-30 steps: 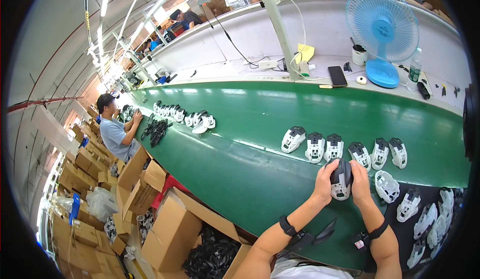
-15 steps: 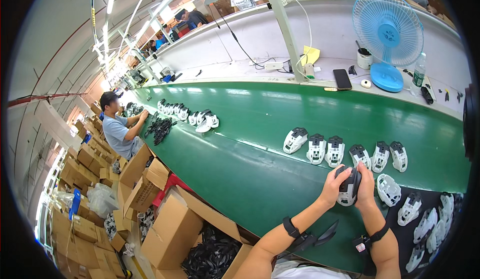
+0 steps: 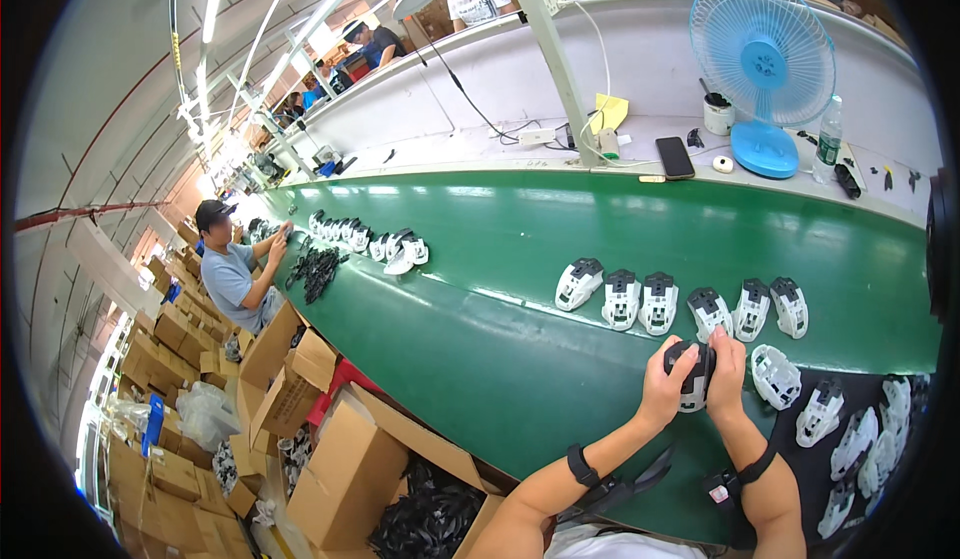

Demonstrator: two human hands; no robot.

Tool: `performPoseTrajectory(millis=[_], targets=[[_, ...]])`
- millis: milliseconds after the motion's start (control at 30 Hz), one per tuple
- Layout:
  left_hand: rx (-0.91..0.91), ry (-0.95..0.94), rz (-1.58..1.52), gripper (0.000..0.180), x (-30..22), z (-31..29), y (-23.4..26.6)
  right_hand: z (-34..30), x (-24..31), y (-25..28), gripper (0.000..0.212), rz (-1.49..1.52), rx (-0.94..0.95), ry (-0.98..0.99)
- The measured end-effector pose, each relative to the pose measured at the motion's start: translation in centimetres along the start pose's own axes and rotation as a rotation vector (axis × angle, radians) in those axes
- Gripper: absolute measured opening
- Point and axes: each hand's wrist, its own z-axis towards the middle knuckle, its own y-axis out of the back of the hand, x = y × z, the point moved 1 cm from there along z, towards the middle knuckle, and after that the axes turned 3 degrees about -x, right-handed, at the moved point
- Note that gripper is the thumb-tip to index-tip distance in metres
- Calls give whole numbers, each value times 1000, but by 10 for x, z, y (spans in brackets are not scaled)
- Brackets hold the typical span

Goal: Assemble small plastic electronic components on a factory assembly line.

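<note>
My left hand (image 3: 660, 384) and my right hand (image 3: 727, 371) grip a black-and-white computer mouse shell (image 3: 693, 391) from both sides, thumbs on its top. They hold it above the green work surface (image 3: 500, 389). Just beyond stands a row of white mouse shells with black tops, among them one shell (image 3: 710, 311) close past my fingertips. Right of my right hand lies an all-white shell (image 3: 775, 377). Farther right, several white shells (image 3: 820, 414) rest on a black mat (image 3: 790, 469). Black curved pieces (image 3: 650, 474) lie between my forearms.
An open carton (image 3: 345, 469) of black parts stands at the lower left. A co-worker (image 3: 235, 269) sits at the far left, near more shells and a black parts pile (image 3: 318, 274). On the back ledge are a blue fan (image 3: 765, 149), a phone (image 3: 675, 158) and a bottle (image 3: 828, 139).
The view has shifted slightly. Both my hands still grip the mouse shell, and its tilt and my fingers have changed a little. The co-worker's head and arms have moved.
</note>
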Motion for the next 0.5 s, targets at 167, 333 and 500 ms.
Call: performPoseTrajectory(millis=[167, 333, 500], targets=[[79, 77, -123, 19, -5, 9, 2, -1, 8, 2, 35, 211, -1, -231], [-14, 159, -261, 17, -5, 9, 0, -2, 13, 6, 31, 213, 86, -379], [149, 154, -223, 17, -1, 6, 2, -4, 22, 13, 35, 223, 64, -491]])
